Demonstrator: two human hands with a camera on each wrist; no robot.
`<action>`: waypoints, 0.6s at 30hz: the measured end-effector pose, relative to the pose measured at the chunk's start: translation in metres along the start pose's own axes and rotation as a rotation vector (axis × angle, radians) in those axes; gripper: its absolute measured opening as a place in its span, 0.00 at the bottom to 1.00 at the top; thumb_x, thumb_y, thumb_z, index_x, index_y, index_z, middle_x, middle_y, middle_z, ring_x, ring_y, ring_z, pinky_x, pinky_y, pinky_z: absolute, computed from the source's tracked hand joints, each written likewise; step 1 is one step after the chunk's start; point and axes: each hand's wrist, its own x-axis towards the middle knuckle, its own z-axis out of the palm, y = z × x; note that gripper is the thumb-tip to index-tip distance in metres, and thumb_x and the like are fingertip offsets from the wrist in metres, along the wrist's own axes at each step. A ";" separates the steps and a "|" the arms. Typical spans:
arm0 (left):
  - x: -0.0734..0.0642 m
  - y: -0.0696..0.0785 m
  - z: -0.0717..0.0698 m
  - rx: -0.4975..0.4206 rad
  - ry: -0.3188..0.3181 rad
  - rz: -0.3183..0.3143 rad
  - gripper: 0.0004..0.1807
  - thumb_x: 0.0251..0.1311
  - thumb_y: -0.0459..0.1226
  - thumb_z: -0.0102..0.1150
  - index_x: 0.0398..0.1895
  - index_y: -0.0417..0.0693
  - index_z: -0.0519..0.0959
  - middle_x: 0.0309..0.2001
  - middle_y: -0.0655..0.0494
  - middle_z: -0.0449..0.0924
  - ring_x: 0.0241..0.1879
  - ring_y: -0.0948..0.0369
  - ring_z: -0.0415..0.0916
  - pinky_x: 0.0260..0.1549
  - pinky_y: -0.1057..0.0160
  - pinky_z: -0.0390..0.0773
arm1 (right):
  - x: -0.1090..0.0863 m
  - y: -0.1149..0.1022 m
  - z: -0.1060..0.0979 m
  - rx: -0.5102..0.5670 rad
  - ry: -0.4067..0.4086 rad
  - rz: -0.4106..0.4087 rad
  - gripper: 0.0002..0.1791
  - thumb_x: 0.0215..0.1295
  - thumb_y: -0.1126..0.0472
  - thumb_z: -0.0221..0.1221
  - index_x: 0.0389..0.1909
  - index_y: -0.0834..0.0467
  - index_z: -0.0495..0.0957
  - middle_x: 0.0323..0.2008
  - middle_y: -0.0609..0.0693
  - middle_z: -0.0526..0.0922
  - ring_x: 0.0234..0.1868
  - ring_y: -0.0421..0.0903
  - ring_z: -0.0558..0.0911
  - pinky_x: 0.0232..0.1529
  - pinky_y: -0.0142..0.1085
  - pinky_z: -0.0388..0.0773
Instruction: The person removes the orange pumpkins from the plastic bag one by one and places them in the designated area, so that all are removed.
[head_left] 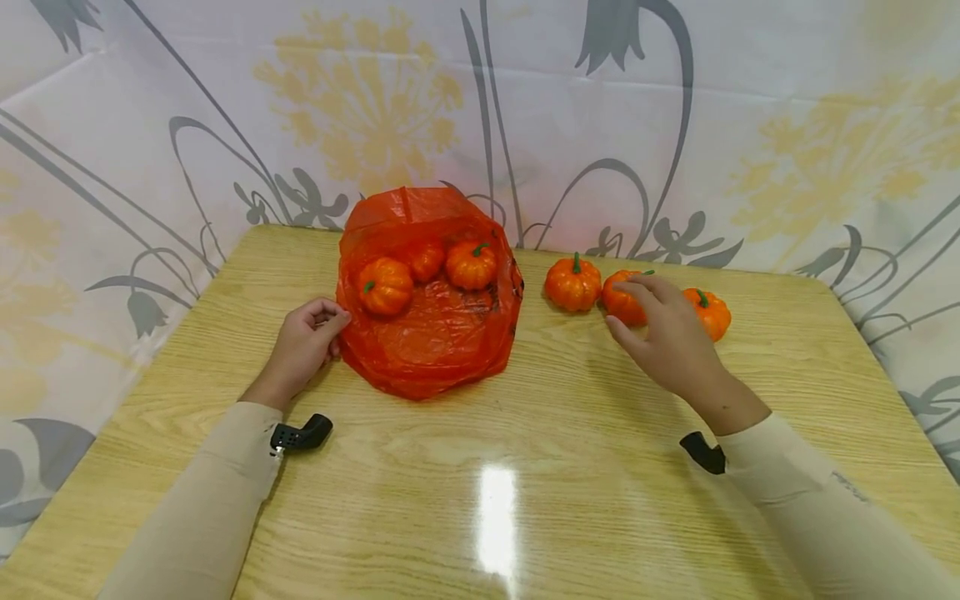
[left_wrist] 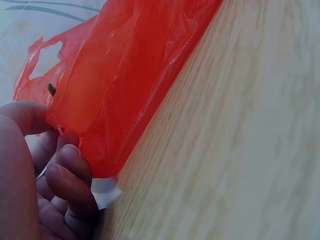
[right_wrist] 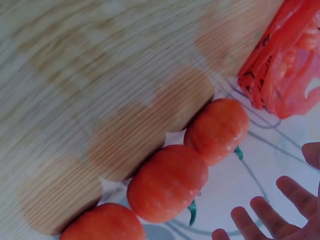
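Note:
A red plastic bag (head_left: pixel 423 354) lies spread with its mouth facing up. Inside it are three small orange pumpkins: one at the left (head_left: pixel 386 286), one behind (head_left: pixel 425 262) and one at the right (head_left: pixel 471 265). My left hand (head_left: pixel 300 343) pinches the bag's left rim between thumb and index finger, as the left wrist view shows. Right of the bag, three more pumpkins with green stems form a row. My right hand (head_left: pixel 675 346) hovers with spread fingers over the middle pumpkin (head_left: pixel 622 302), between the left pumpkin (head_left: pixel 573 285) and the right pumpkin (head_left: pixel 712 317), partly covering the middle one.
The wooden table (head_left: pixel 420 492) carries everything, with a bright light reflection near its front. Behind it hangs a white cloth (head_left: pixel 540 108) printed with grey and yellow flowers. A black wrist camera mount (head_left: pixel 303 433) juts from the left sleeve, another (head_left: pixel 703 452) from the right.

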 end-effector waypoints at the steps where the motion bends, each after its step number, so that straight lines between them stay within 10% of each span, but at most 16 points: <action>1: 0.000 0.000 0.000 0.001 0.000 0.000 0.10 0.71 0.39 0.56 0.40 0.40 0.73 0.23 0.65 0.73 0.17 0.67 0.68 0.14 0.71 0.71 | 0.001 -0.001 0.002 0.006 0.002 -0.013 0.23 0.67 0.59 0.63 0.59 0.65 0.75 0.63 0.66 0.72 0.62 0.67 0.73 0.60 0.63 0.72; 18: 0.000 0.000 0.000 -0.002 0.002 -0.005 0.09 0.71 0.38 0.56 0.40 0.39 0.73 0.23 0.65 0.73 0.17 0.66 0.68 0.14 0.70 0.70 | 0.013 -0.022 0.017 0.017 -0.066 -0.061 0.25 0.68 0.56 0.63 0.63 0.61 0.74 0.66 0.64 0.70 0.67 0.65 0.69 0.66 0.63 0.66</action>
